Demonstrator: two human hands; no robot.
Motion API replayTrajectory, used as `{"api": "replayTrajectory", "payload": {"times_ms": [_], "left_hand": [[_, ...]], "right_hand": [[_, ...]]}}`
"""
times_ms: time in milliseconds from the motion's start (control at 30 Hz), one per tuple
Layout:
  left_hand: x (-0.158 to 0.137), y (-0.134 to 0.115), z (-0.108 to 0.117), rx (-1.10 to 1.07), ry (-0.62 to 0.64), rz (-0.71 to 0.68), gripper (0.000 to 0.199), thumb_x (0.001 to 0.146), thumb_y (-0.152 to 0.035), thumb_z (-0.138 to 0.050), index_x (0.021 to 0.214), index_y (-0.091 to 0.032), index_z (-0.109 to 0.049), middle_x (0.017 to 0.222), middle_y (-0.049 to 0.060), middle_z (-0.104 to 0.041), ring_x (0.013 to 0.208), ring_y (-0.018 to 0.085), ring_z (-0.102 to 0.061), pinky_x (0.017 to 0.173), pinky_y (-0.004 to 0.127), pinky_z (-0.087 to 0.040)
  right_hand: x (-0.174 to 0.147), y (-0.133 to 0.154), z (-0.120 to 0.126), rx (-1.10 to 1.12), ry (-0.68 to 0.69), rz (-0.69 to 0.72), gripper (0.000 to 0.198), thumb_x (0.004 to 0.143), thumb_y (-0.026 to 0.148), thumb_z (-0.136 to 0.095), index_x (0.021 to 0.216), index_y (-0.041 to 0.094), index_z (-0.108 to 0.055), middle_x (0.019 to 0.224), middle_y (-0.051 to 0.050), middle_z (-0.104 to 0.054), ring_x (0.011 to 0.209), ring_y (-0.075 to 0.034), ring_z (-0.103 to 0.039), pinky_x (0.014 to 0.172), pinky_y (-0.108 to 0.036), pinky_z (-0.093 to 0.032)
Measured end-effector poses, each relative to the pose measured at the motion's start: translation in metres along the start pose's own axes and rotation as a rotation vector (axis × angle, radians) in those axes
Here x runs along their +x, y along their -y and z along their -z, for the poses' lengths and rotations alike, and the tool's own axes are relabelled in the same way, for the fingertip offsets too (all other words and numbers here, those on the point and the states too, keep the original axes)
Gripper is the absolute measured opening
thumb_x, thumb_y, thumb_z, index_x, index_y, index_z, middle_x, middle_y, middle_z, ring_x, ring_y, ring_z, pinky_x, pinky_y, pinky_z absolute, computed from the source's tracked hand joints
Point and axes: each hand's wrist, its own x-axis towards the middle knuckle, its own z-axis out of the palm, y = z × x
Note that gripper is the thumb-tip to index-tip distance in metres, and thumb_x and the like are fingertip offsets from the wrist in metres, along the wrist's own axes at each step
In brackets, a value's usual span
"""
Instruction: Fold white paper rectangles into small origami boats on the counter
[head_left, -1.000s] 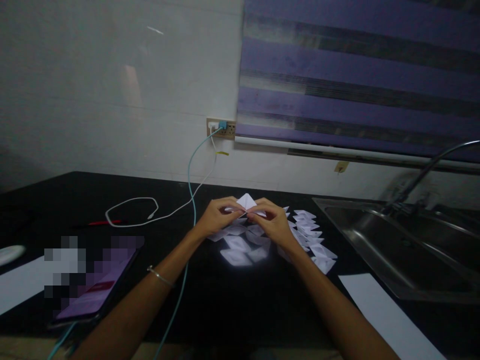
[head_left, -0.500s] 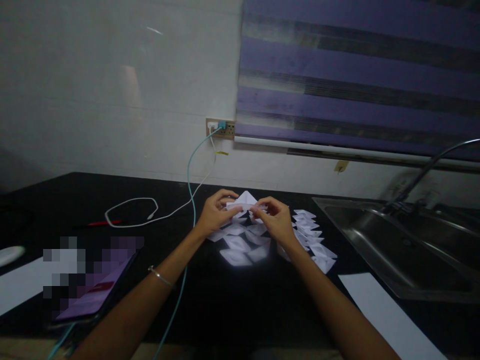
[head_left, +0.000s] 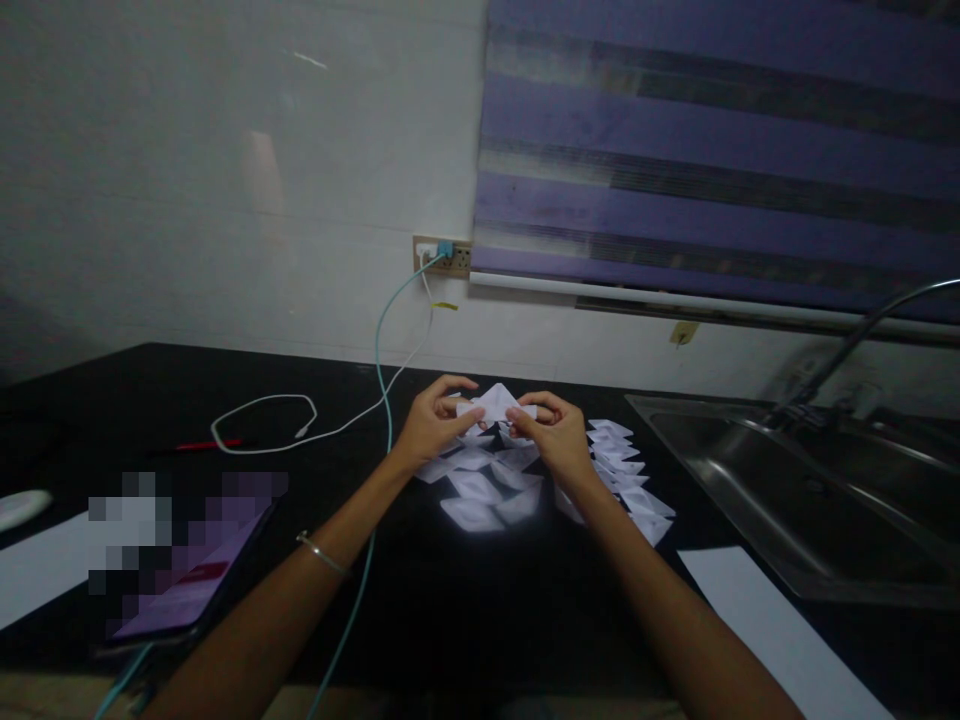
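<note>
Between my hands is a white folded paper [head_left: 496, 401] with a pointed top and a flat lower edge, held up over the counter. My left hand [head_left: 435, 425] pinches its left end, thumb on the near side and fingers behind. On the right end, my right hand [head_left: 553, 430] grips it the same way. Below and in front of the hands lie several folded white paper pieces [head_left: 472, 488] in a cluster. More folded pieces [head_left: 619, 455] form a row to the right of my right hand, partly hidden by my forearm.
A metal sink [head_left: 720, 470] with a faucet [head_left: 847, 350] is at the right, a white paper sheet [head_left: 772, 625] before it. Left are a tablet-like device [head_left: 180, 600], another sheet [head_left: 37, 570], a red pen [head_left: 210, 444] and a white cable [head_left: 262, 450]. A teal cable [head_left: 369, 560] crosses the counter.
The folded paper has turned in my fingers: a flap across its lower front no longer shows, and its face now looks like one plain triangle. Both hands stay almost in place.
</note>
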Motion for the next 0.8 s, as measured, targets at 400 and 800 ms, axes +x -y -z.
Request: {"api": "replayTrajectory", "payload": {"times_ms": [400,800], "left_hand": [[-0.01,0.003,-0.01,0.283,0.215,0.006,0.053,0.094,-0.05,-0.047,0.052,-0.017,-0.054,0.049,0.001,-0.058,0.046,0.011,-0.052,0.051,0.024,-0.042],[-0.009,0.016,-0.005,0.194,0.209,-0.029,0.042,0.088,-0.05,-0.057,0.06,-0.018,-0.051,0.053,-0.003,-0.051,0.051,0.012,-0.047,0.053,0.025,-0.039]], "right_hand": [[-0.005,-0.003,-0.006,0.065,0.016,-0.105,0.042,0.061,0.045,-0.087,0.089,0.015,-0.073,0.066,-0.007,-0.075,0.058,-0.021,-0.072,0.06,-0.032,-0.06],[-0.009,-0.009,-0.016,0.138,0.036,-0.157,0.038,0.06,0.039,-0.088,0.084,0.015,-0.071,0.065,-0.006,-0.075,0.057,-0.018,-0.072,0.061,-0.027,-0.061]]}}
